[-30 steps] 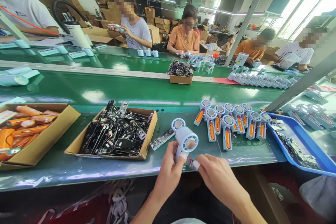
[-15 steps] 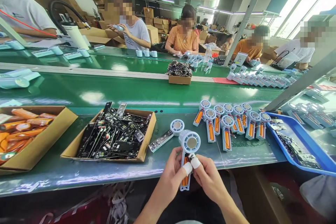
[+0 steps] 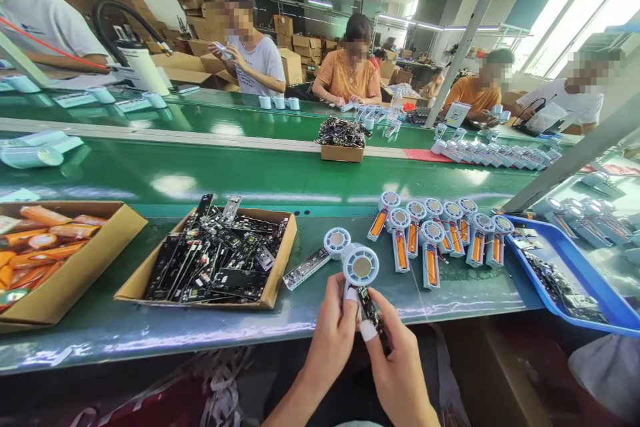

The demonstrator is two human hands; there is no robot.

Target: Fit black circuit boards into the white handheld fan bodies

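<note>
While left fingers clasp a round-headed device, right fingers pinch a seemingly half-hidden board.

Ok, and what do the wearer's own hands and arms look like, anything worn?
Left hand and right hand each have a white cover on the thumb tip; no full gloves. The forearms show no sleeves, watch or cables.

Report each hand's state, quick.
Left hand: closed, holding the light-blue round-headed unit below its head.
Right hand: closed, fingers and thumb holding a black circuit board against or near the unit; contact unclear.
</note>
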